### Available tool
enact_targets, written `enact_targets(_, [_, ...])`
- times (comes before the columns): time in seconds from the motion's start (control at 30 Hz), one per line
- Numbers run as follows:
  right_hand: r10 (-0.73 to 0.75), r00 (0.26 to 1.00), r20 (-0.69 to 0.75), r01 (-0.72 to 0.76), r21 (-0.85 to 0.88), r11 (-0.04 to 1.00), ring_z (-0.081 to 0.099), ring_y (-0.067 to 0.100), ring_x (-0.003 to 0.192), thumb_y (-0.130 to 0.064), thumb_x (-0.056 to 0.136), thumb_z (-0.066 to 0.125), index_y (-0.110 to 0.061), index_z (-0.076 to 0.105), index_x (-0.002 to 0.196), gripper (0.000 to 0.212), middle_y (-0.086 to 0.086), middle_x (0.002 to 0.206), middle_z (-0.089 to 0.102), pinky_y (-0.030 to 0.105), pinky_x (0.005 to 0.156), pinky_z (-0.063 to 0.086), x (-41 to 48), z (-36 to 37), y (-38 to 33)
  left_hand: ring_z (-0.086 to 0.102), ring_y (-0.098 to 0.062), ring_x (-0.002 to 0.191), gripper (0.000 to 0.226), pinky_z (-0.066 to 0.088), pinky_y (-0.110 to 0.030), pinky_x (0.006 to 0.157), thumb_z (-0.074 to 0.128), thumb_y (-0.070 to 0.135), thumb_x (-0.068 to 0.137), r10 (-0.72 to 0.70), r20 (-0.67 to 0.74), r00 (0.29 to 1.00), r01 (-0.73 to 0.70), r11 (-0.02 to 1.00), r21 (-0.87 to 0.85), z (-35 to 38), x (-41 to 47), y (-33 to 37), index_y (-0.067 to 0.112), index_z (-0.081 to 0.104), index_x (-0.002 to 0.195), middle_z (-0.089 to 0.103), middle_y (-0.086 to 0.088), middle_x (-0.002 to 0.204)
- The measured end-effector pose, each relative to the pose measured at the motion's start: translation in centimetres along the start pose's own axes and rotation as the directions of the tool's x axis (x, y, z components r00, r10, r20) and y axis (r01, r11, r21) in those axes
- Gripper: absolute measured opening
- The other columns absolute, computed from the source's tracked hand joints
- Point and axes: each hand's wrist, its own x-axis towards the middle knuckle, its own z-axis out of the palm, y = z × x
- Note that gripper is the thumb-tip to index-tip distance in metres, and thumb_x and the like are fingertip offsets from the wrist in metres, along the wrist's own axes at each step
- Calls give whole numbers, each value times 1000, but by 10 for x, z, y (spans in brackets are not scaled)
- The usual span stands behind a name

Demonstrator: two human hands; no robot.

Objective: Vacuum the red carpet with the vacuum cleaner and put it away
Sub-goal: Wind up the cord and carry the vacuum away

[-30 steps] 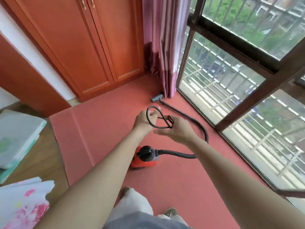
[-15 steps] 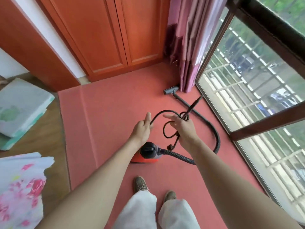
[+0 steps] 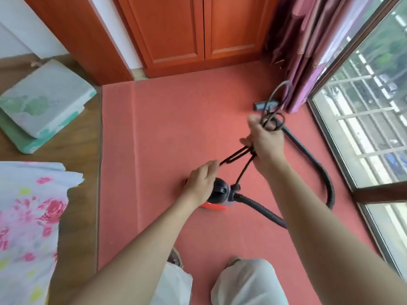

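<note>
Red carpet (image 3: 154,128) beside window (image 3: 363,128); left hand (image 3: 201,183) and right hand (image 3: 265,140) both closed around black cord (image 3: 236,154).

Wooden floor (image 3: 79,177) along left side. Red carpet (image 3: 167,128) laid over it, running from cabinet base to window edge. On carpet: red and black vacuum cleaner (image 3: 222,194) near middle, its ribbed hose (image 3: 308,159) looping toward window side, floor nozzle (image 3: 259,106) at far right corner. Two stacked pads (image 3: 44,102) on bare floor, far left.

Vacuum cleaner (image 3: 221,193) sits on carpet (image 3: 165,119), window (image 3: 363,128) right, cabinet (image 3: 187,34) behind.
</note>
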Motion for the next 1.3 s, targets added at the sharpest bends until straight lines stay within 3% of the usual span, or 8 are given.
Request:
enact_targets(0.1, [-189, 982, 22, 190, -136, 972, 32, 10, 41, -27, 87, 70, -21, 61, 76, 15, 2, 59, 38, 24, 44, 35, 46, -13, 16, 40, -19, 56, 61, 36, -31, 68, 30, 75, 91, -82, 36, 996, 83, 997, -12, -1, 22, -99, 24, 34, 59, 33, 11, 56])
enact_targets(0.17, [-247, 957, 150, 283, -305, 909, 29, 10, 43, -34, 87, 69, -20, 65, 74, 19, 3, 61, 37, 23, 45, 30, 71, -16, 50, 48, -22, 96, 57, 42, -32, 80, 34, 73, 92, -123, -73, 990, 112, 985, -130, 0, 42, -143, 27, 30, 59, 29, 16, 54])
enact_targets(0.27, [-215, 883, 417, 432, -546, 718, 29, 2, 44, -35, 90, 69, -9, 73, 82, 28, -9, 52, 37, 21, 45, 28, 75, -12, 129, 24, -10, 50, 48, 35, -31, 63, 36, 51, 104, -102, -177, 979, 50, 960, -277, 11, 72, -165, 28, 26, 63, 23, 15, 56])
enact_targets(0.57, [-20, 728, 685, 425, -429, 797, 23, 13, 52, -39, 75, 83, -9, 40, 65, 53, -4, 58, 25, 23, 46, 21, 76, 17, 320, 34, -14, 59, 44, 32, -35, 55, 48, 38, 100, 273, -393, 878, -326, 943, -73, 44, 159, -221, 3, 43, 74, 36, 2, 61])
enact_targets(0.8, [-84, 742, 665, 384, -319, 866, 31, 9, 47, -29, 90, 70, -22, 55, 59, 36, -10, 52, 37, 26, 51, 31, 105, 11, 362, 44, -13, 58, 39, 44, -27, 59, 49, 35, 104, 326, -66, 943, -316, 814, -487, 59, 159, -213, 8, 47, 77, 41, 2, 63])
enact_targets(0.93, [-168, 881, 442, 272, -183, 945, 57, 13, 61, -31, 92, 67, -15, 62, 62, 34, 0, 60, 60, 30, 70, 48, 119, 5, 345, 63, -11, 94, 22, 51, -32, 91, 53, 39, 102, 413, -122, 903, -430, 877, -213, 57, 168, -234, 19, 59, 109, 63, 11, 100])
enact_targets(1.03, [-63, 935, 349, 37, 82, 996, 63, 22, 57, -26, 94, 65, -13, 57, 59, 38, 3, 54, 54, 46, 83, 52, 132, -10, 333, 67, -12, 98, 34, 50, -40, 98, 54, 57, 95, 165, 296, 941, -141, 985, -101, 69, 167, -274, 29, 60, 114, 67, 10, 107])
enact_targets(1.3, [-43, 960, 277, -57, 343, 938, 32, 14, 43, -30, 92, 66, -21, 37, 58, 46, -3, 52, 28, 26, 50, 38, 146, -16, 311, 53, -13, 95, 38, 44, -32, 84, 66, 46, 91, 70, 324, 943, -194, 909, 369, 90, 193, -319, 26, 36, 105, 50, 5, 107])
